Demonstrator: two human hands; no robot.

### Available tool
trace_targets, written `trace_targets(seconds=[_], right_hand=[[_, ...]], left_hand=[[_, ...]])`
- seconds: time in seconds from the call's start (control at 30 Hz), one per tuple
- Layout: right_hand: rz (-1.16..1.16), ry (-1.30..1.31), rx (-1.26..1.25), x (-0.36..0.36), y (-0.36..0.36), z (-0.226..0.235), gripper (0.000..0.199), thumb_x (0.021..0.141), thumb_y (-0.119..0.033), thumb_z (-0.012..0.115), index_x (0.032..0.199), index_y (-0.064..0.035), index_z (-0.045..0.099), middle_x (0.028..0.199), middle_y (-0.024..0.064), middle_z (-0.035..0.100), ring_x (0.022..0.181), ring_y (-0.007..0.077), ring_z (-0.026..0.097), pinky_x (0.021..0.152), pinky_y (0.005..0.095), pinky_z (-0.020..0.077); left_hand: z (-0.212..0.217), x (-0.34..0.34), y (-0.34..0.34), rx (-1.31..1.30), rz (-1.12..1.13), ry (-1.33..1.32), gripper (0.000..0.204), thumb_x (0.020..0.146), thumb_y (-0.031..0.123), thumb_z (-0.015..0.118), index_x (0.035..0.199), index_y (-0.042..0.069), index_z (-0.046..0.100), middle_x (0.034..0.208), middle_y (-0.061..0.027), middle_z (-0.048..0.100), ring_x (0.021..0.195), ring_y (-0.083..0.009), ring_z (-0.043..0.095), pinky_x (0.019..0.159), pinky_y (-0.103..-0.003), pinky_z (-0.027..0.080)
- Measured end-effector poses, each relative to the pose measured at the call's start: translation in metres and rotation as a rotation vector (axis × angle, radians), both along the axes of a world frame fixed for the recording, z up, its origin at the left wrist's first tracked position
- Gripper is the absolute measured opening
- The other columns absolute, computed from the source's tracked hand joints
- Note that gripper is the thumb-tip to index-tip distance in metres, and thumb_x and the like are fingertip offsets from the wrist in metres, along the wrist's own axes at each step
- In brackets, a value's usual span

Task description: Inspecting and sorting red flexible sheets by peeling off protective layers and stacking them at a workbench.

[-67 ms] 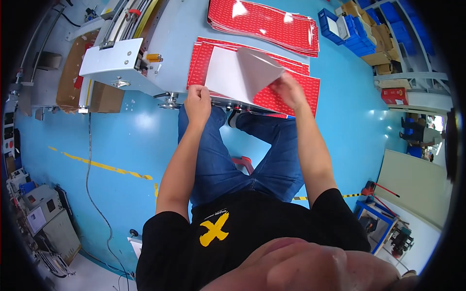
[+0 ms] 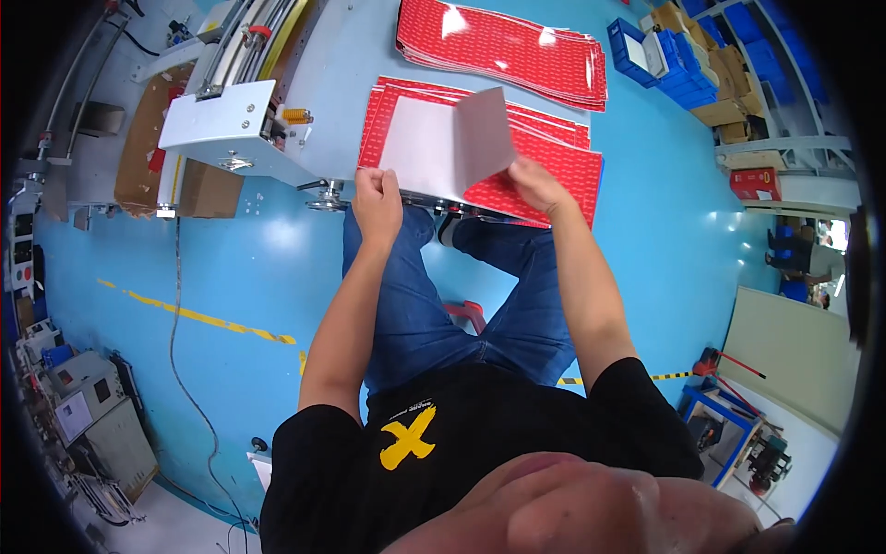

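A pile of glossy red sheets with a small white print (image 2: 563, 185) lies along the near edge of the grey table. A white sheet (image 2: 420, 138) rests on the pile, its right part standing up in a curled flap. My left hand (image 2: 377, 203) is closed at the pile's near left corner, fingers pinching the red sheet's edge; how many layers it grips is hidden. At the flap's lower right corner, my right hand (image 2: 538, 185) pinches the white sheet between thumb and fingers. Another stack of red sheets (image 2: 498, 51) lies farther back.
A white machine with rollers (image 2: 221, 120) stands at the table's left, with a cardboard box (image 2: 208, 189) beside it. Blue bins (image 2: 678, 69) and cartons fill the far right. A cable (image 2: 175, 305) runs across the blue floor. My knees are under the table edge.
My right hand has moved left and slightly down, bringing the white flap more upright and leftward. My left hand stays at the corner.
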State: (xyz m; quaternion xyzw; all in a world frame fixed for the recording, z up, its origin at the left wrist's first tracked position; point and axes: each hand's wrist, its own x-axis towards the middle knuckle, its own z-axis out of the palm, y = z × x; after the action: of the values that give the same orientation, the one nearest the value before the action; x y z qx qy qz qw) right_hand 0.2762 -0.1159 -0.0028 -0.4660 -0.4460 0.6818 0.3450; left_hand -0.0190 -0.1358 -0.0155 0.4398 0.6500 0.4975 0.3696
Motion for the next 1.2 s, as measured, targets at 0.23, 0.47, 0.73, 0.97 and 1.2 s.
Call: trace_targets(seconds=[0.23,0.47,0.73,0.97,1.2], right_hand=[[0.467,-0.597,0.306,-0.038,0.016,0.011,0.083,0.085,-0.052,0.072,0.146,-0.0046,0.042,0.147,0.0137,0.046,0.136,0.0257,0.041,0.115,0.0389,0.0294],[-0.222,-0.856,0.542,-0.016,-0.018,-0.018,0.051,0.089,-0.035,0.069,0.127,-0.0025,0.061,0.128,0.0183,0.062,0.122,0.0334,0.058,0.105,0.0423,0.0431],[0.110,-1.408,0.317,0.021,-0.054,0.001,0.080,0.092,-0.053,0.056,0.155,-0.0135,0.027,0.163,0.0180,0.014,0.150,0.0350,0.013,0.121,0.0499,0.0130],[0.274,-1.382,0.236,0.031,-0.040,0.011,0.085,0.088,-0.054,0.061,0.156,-0.0183,0.024,0.163,0.0174,0.012,0.151,0.0345,0.011,0.121,0.0507,0.0128],[-0.368,-0.904,0.671,0.031,-0.095,0.000,0.057,0.085,-0.029,0.072,0.132,-0.0022,0.054,0.143,0.0232,0.048,0.134,0.0395,0.044,0.113,0.0450,0.0341]], left_hand=[[0.024,0.051,-0.056,0.539,-0.635,0.374,0.006,0.082,0.009,0.066,0.087,0.009,0.062,0.080,-0.0116,0.063,0.072,-0.0314,0.065,0.065,-0.041,0.054],[0.009,0.065,0.035,0.233,-0.386,1.039,0.075,0.083,0.051,0.066,0.140,0.006,0.047,0.151,-0.0262,0.035,0.140,-0.0503,0.026,0.110,-0.067,0.021],[0.000,0.043,0.054,-0.213,-0.400,1.047,0.099,0.082,0.078,0.049,0.157,0.018,0.024,0.159,-0.0311,0.006,0.146,-0.0523,0.003,0.114,-0.066,0.003],[0.111,0.063,0.084,-0.222,-0.561,0.545,0.092,0.086,0.054,0.063,0.150,-0.002,0.028,0.147,-0.0332,0.033,0.139,-0.0432,0.034,0.113,-0.049,0.029],[0.420,0.028,-0.016,1.364,-0.543,0.374,0.057,0.087,0.023,0.072,0.136,0.000,0.052,0.137,-0.0124,0.056,0.133,-0.0239,0.046,0.110,-0.038,0.036]])
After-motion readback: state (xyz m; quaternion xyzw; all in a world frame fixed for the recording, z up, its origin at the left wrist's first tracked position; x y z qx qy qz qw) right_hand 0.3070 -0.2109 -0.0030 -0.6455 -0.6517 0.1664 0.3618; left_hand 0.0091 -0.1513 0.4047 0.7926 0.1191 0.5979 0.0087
